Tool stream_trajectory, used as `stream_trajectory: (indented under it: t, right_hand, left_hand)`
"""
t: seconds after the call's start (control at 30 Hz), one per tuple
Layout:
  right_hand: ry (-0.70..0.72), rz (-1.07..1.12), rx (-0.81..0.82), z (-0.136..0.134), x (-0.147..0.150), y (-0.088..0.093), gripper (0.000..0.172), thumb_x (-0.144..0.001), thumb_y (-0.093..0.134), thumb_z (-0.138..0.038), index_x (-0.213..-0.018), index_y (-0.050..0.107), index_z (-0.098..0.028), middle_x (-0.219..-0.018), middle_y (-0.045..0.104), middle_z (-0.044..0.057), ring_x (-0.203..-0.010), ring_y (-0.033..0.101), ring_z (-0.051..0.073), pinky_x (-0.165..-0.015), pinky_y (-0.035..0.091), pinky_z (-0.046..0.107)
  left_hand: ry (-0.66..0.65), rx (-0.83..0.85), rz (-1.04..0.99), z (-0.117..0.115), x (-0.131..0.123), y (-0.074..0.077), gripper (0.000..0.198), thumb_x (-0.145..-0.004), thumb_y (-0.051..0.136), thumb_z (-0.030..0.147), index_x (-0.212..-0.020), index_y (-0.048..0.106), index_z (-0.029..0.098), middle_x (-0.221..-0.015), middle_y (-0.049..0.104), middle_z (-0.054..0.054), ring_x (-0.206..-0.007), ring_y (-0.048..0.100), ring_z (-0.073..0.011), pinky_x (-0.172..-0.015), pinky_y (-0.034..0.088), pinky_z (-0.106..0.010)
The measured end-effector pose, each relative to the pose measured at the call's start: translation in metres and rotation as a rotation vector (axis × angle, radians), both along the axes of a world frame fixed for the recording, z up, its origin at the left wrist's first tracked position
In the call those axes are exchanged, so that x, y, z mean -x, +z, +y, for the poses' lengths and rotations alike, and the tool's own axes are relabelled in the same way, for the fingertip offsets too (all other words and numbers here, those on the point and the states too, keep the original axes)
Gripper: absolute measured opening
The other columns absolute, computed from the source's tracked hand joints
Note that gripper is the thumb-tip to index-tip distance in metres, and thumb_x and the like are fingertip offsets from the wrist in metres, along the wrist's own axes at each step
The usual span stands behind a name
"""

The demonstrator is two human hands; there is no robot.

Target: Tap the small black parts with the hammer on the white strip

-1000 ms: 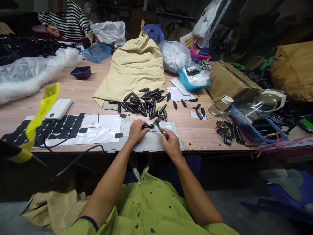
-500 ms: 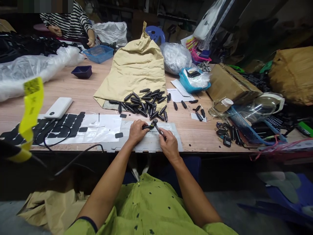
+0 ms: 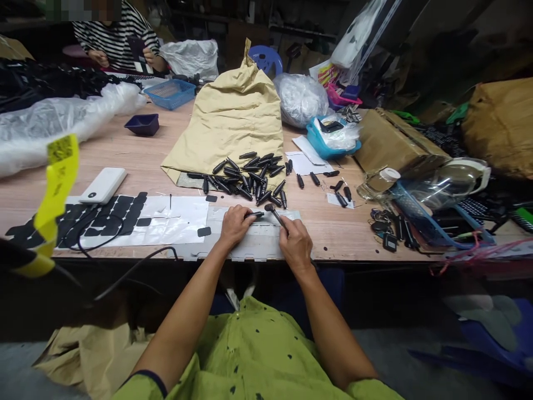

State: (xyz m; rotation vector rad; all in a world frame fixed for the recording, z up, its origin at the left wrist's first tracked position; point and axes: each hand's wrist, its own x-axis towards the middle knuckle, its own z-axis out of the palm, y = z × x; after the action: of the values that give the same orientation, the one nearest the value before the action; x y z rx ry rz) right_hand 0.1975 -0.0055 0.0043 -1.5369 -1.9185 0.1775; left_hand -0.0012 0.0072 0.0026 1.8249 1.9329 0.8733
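My left hand rests on a pale grey board at the table's front edge, fingers pinched round a slim black pen-shaped piece. Wrapped round the handle of a small hammer is my right hand. The hammer's dark head is just right of the piece's tip and apart from it. Behind both hands lies a heap of similar black pointed pieces, partly on a beige cloth bag. Which part of the held piece my fingers cover is hidden.
Left of the board are a white sheet with black stickers and a white power bank with a cable. A dark tray, a blue basket and, right, a jug stand farther off. A person in stripes sits opposite.
My right hand has drawn the hammer rightward, off the black piece. My left hand keeps its grip nearly in place. Across the table, the person has raised a dark flat item.
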Motion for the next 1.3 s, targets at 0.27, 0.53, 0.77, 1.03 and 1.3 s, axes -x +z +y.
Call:
stream_trajectory:
  t: [0.27,0.53,0.77,1.03,1.3]
  right_hand:
    - [-0.057,-0.195,-0.076,0.002,-0.001,-0.013,0.034,-0.090,0.051,-0.015,-0.114,0.074,-0.024,-0.090,0.059,0.009,-0.086,0.048,0.024,-0.072,0.038,0.034]
    - [-0.048,-0.239,-0.077,0.002,0.003,-0.012,0.034,-0.091,0.051,-0.015,-0.116,0.073,-0.024,-0.090,0.060,0.009,-0.085,0.048,0.024,-0.071,0.035,0.034]
    - [-0.058,-0.282,-0.100,0.001,0.006,-0.010,0.035,-0.090,0.052,-0.013,-0.114,0.074,-0.025,-0.089,0.060,0.008,-0.085,0.048,0.024,-0.070,0.034,0.034]
    - [-0.065,-0.317,-0.129,0.001,0.005,-0.011,0.034,-0.089,0.054,-0.013,-0.114,0.074,-0.024,-0.088,0.059,0.007,-0.085,0.046,0.022,-0.071,0.032,0.032]
    - [-0.074,-0.309,-0.110,0.003,0.007,-0.013,0.034,-0.091,0.053,-0.013,-0.115,0.073,-0.024,-0.090,0.058,0.007,-0.085,0.046,0.022,-0.071,0.031,0.033]
  left_hand:
    - [0.030,-0.040,-0.112,-0.003,0.008,0.000,0.038,-0.102,0.037,0.036,-0.072,0.056,0.025,-0.082,0.065,-0.004,-0.086,0.060,-0.0224,-0.083,0.047,-0.036]
    - [0.070,-0.023,-0.345,-0.007,0.012,0.013,0.043,-0.098,0.037,0.042,-0.063,0.053,0.025,-0.072,0.063,-0.003,-0.079,0.061,-0.0210,-0.081,0.049,-0.035]
    - [0.022,0.039,-0.765,-0.056,0.003,0.016,0.042,-0.092,0.047,0.062,-0.094,0.060,0.022,-0.073,0.061,0.000,-0.069,0.056,-0.0160,-0.070,0.048,-0.030]
    - [-0.331,0.491,-0.791,-0.150,-0.012,-0.020,0.038,-0.081,0.068,0.055,-0.092,0.069,0.018,-0.086,0.068,-0.003,-0.078,0.059,-0.0165,-0.073,0.048,-0.029]
    - [-0.044,0.574,-0.135,-0.155,-0.004,-0.075,0.027,-0.090,0.055,0.027,-0.106,0.076,0.023,-0.098,0.078,-0.007,-0.100,0.071,-0.0259,-0.087,0.050,-0.035]
